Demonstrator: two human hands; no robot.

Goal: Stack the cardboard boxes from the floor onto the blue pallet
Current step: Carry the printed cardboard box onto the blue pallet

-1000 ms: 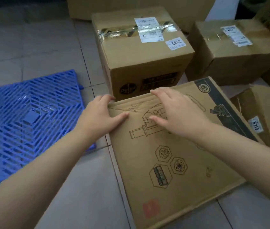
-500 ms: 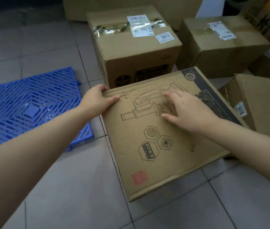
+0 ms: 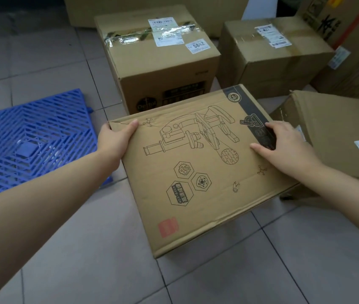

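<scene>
Here both hands, left hand (image 3: 117,139) and right hand (image 3: 284,148), grip the microscope box (image 3: 196,172) above grey floor tiles (image 3: 86,249) beside the blue pallet (image 3: 31,139)

The right hand (image 3: 288,148) has moved to the right edge of the flat box (image 3: 196,167); the left hand (image 3: 117,139) now grips its far left corner.

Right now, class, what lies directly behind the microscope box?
Behind the microscope box stands a taped box with white labels on top. Its lower front is covered by the microscope box, so its print there is partly hidden.
</scene>
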